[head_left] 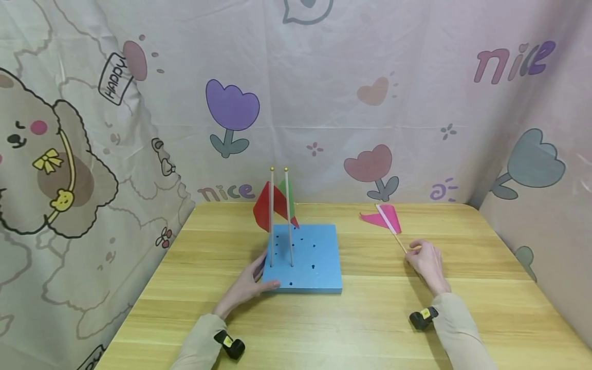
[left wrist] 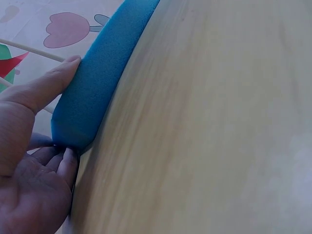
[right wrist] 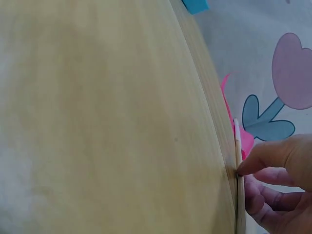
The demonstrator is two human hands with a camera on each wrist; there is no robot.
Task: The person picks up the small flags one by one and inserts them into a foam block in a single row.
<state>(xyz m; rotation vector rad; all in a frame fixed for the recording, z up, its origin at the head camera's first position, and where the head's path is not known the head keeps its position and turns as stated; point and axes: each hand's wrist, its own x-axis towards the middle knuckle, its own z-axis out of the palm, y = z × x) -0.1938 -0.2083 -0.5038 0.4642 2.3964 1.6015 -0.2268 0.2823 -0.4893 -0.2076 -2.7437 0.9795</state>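
My left hand (head_left: 246, 284) holds a square blue foam board (head_left: 321, 275) by its near left corner. In the left wrist view the thumb (left wrist: 58, 80) lies over the board's top edge and the other fingers are against its side, their tips partly hidden. A red flag (head_left: 263, 208) and a green flag (head_left: 290, 192) stand upright in the board on thin sticks with gold tips. To the right, my right hand (head_left: 426, 259) pinches the lower stick of a pink pennant flag (head_left: 393, 218), which lies low over the table, its cloth end pointing away.
Several dark holes (head_left: 313, 266) dot the board's top. The wooden table (head_left: 370, 318) reaches back to a printed curtain (head_left: 314, 103), which also hangs at both sides. Each forearm wears a small black wrist camera (head_left: 423, 318).
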